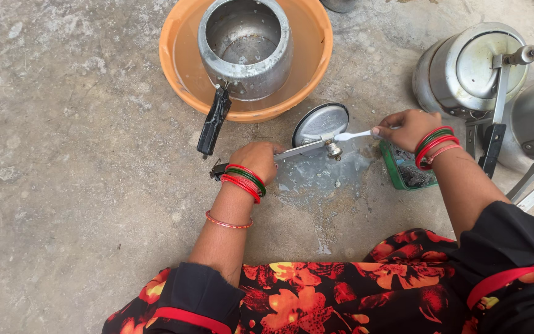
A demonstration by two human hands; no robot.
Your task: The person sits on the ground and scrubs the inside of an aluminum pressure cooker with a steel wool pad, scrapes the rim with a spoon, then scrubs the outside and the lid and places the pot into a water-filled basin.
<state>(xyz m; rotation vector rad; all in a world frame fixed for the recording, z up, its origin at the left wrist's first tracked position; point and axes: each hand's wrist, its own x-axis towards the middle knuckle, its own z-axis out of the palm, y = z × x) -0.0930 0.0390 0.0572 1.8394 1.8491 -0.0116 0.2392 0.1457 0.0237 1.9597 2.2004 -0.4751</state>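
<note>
Left hand [256,158] fingers clamp the lid [320,122] handle; right hand [406,128] fingers pinch a white toothbrush [353,134].

We are scrubbing a pressure-cooker lid [320,123] with a white toothbrush [355,134].

We are holding the round, dull-grey metal lid tilted on its edge over a wet patch of concrete [322,176], its long handle bar running out to our left; the toothbrush is lying nearly level, its head touching the lid's valve fitting [334,149] where the bar is joining the disc.
</note>
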